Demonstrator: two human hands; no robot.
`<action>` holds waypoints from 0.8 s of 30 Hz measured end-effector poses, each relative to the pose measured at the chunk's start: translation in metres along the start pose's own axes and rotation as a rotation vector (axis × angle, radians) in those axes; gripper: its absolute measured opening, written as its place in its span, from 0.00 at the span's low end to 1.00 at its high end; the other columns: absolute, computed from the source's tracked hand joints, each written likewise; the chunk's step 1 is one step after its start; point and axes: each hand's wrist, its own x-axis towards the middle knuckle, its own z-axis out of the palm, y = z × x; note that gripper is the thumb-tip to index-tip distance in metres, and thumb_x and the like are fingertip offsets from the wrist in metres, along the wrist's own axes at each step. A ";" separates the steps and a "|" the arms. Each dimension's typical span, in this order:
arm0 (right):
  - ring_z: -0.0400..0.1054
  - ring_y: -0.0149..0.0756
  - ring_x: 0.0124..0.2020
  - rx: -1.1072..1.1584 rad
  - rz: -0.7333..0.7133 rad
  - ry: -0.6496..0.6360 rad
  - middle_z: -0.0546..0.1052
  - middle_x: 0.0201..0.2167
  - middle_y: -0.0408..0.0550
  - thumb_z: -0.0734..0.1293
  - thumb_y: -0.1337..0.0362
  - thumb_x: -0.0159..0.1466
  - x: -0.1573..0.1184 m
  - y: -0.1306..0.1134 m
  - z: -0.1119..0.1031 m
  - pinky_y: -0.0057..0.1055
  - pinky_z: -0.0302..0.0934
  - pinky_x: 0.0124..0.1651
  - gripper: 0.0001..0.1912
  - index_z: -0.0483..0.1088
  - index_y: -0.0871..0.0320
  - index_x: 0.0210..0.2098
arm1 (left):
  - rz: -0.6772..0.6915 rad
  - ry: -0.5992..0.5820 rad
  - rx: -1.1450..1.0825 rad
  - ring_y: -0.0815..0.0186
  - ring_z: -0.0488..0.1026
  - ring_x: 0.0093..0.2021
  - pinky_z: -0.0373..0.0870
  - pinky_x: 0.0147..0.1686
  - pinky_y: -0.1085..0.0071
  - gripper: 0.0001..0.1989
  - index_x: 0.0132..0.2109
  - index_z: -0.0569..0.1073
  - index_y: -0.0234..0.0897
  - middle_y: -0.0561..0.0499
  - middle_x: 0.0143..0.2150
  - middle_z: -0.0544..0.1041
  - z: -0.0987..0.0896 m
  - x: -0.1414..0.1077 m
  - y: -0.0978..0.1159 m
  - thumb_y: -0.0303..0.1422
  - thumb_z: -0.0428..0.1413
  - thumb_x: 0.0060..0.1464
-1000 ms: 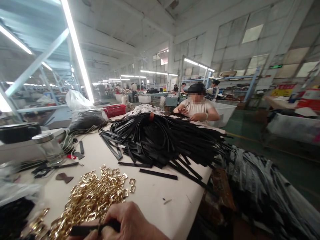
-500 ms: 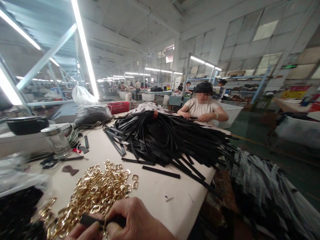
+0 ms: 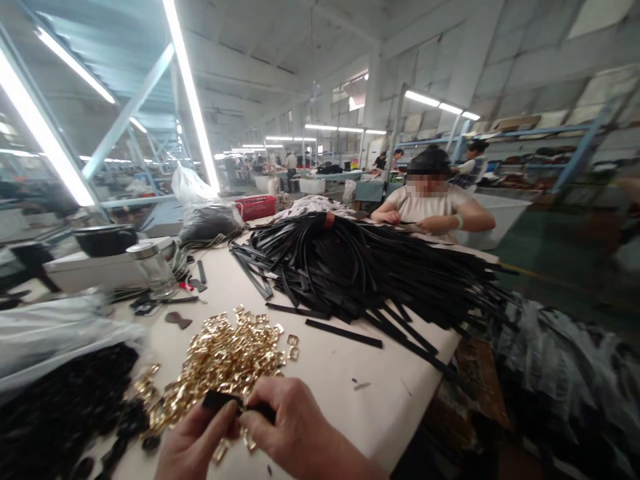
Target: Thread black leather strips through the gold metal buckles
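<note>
Close to the table's front edge, my left hand (image 3: 195, 443) is closed on a short black strap (image 3: 216, 401), pinched between thumb and fingers. My right hand (image 3: 295, 427) presses against it, its thumb and forefinger closed on a dark part of what looks like the same strap. Whether a buckle sits between the fingertips is hidden. Just beyond both hands spreads a heap of gold metal buckles (image 3: 225, 357), and a few loose ones lie under the fingers.
A large pile of black strips (image 3: 345, 267) covers the table (image 3: 340, 413) ahead. Left are a bag of small black pieces (image 3: 60, 407), a glass jar (image 3: 155, 270) and a black bowl (image 3: 105, 240). Across the table a person (image 3: 430, 200) works with both hands.
The view has swung left, so everything sits further right. My hands still grip the strap, and more of my left hand and of the bag of black pieces shows.
</note>
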 end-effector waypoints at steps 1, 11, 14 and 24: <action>0.65 0.27 0.27 -0.023 -0.023 0.001 0.75 0.25 0.39 0.66 0.67 0.59 0.000 -0.001 0.000 0.22 0.53 0.30 0.03 0.71 0.56 0.28 | 0.018 -0.033 0.001 0.62 0.72 0.27 0.71 0.29 0.70 0.21 0.32 0.81 0.34 0.51 0.23 0.77 0.000 0.000 0.001 0.45 0.72 0.34; 0.61 0.29 0.23 -0.162 -0.037 -0.039 0.71 0.21 0.39 0.64 0.66 0.60 0.007 0.000 -0.001 0.27 0.46 0.28 0.11 0.60 0.56 0.22 | 0.085 -0.149 -0.053 0.69 0.69 0.26 0.67 0.29 0.74 0.14 0.30 0.78 0.34 0.51 0.26 0.77 0.013 -0.003 0.006 0.40 0.68 0.44; 0.61 0.29 0.23 -0.201 0.004 -0.021 0.71 0.21 0.40 0.64 0.64 0.60 0.006 0.001 0.002 0.27 0.46 0.28 0.12 0.60 0.56 0.22 | 0.138 -0.163 0.034 0.69 0.69 0.26 0.67 0.29 0.73 0.12 0.32 0.79 0.35 0.52 0.25 0.77 0.014 -0.009 0.012 0.39 0.67 0.46; 0.63 0.31 0.26 -0.088 0.089 -0.075 0.71 0.22 0.41 0.64 0.61 0.61 0.008 0.000 -0.020 0.27 0.51 0.29 0.12 0.63 0.56 0.23 | 0.213 -0.353 -0.035 0.67 0.72 0.31 0.68 0.35 0.72 0.10 0.41 0.80 0.38 0.51 0.29 0.77 0.007 -0.013 0.013 0.38 0.61 0.56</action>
